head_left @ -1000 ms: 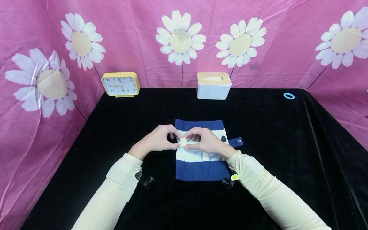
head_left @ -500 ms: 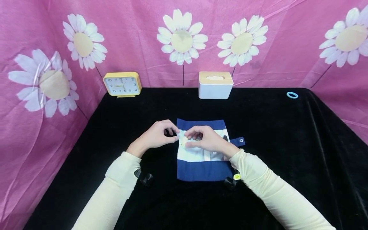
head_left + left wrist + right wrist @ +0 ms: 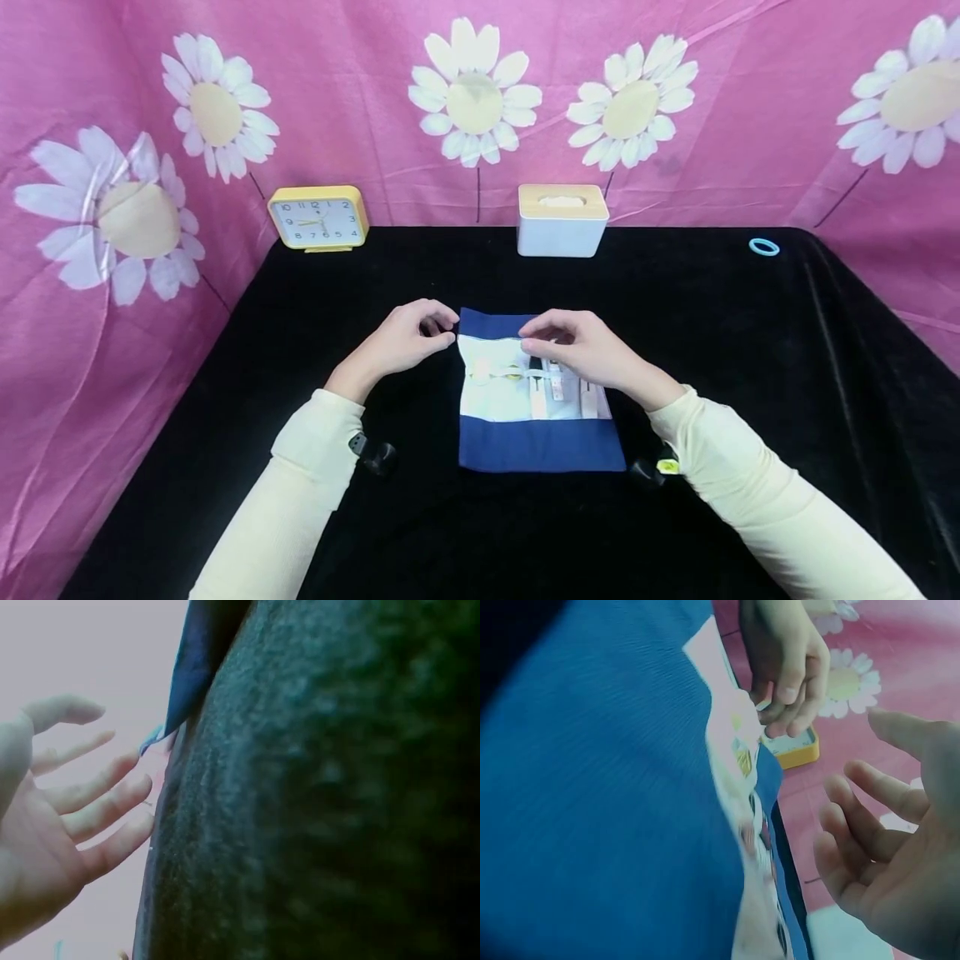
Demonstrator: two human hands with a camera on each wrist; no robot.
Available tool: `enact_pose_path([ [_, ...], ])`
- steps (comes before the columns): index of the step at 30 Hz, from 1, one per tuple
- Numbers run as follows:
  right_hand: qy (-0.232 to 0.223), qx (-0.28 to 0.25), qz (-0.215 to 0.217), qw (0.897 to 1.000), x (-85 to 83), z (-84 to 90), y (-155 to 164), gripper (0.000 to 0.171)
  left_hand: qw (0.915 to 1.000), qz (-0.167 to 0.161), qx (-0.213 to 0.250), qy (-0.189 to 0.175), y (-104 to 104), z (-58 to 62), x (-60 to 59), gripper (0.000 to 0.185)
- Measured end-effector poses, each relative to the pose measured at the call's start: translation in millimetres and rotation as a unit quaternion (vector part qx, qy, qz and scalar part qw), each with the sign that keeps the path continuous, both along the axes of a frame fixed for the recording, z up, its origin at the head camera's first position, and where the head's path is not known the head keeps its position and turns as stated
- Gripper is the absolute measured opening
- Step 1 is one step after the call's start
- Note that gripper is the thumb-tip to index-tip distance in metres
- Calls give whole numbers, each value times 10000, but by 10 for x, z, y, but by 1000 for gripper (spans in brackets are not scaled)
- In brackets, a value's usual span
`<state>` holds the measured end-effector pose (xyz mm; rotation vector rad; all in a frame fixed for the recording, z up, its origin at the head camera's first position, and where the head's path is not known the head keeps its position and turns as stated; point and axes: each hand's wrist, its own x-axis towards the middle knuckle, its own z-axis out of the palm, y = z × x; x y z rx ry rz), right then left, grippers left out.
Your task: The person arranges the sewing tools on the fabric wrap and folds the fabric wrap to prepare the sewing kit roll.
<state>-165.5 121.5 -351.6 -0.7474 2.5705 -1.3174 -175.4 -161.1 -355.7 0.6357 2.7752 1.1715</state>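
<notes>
A blue and white cloth roll-up pouch point(image 3: 540, 446) lies unfolded on the black cloth. Across its white middle runs an elastic band holding several small items: a pale roundish item point(image 3: 480, 372) at the left, a yellow-green one point(image 3: 513, 372), a black-topped stick point(image 3: 536, 385) and a slim clear tube point(image 3: 556, 383). My left hand point(image 3: 401, 337) is beside the pouch's upper left corner, relaxed, with nothing in its fingers. Above the pouch's right half hovers my right hand point(image 3: 588, 346), loosely bent and holding nothing in the right wrist view; it covers the pouch's upper right part.
At the back edge stand a yellow alarm clock point(image 3: 318, 218) on the left and a white tissue box point(image 3: 562, 225) with a wooden lid. A light blue ring point(image 3: 764, 247) lies at the back right. Pink flowered cloth point(image 3: 360, 108) hangs behind the table.
My right hand has let go of the pale item, left under the band, and moved right over the pouch. My left hand has drawn back up and left to the corner.
</notes>
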Motion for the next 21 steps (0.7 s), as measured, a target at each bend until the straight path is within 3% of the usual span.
enact_pose_path([
  [6,173,279,-119,9994,209,-19,280,22,9988,229,-152,-393,50,25,-114,31],
  [13,144,300,-68,9994,456,-48,555,21,9976,336,-254,-542,124,-27,-195,34],
  [21,-685,503,259,9960,629,-57,818,37,9981,240,-149,-552,177,-96,-248,33],
])
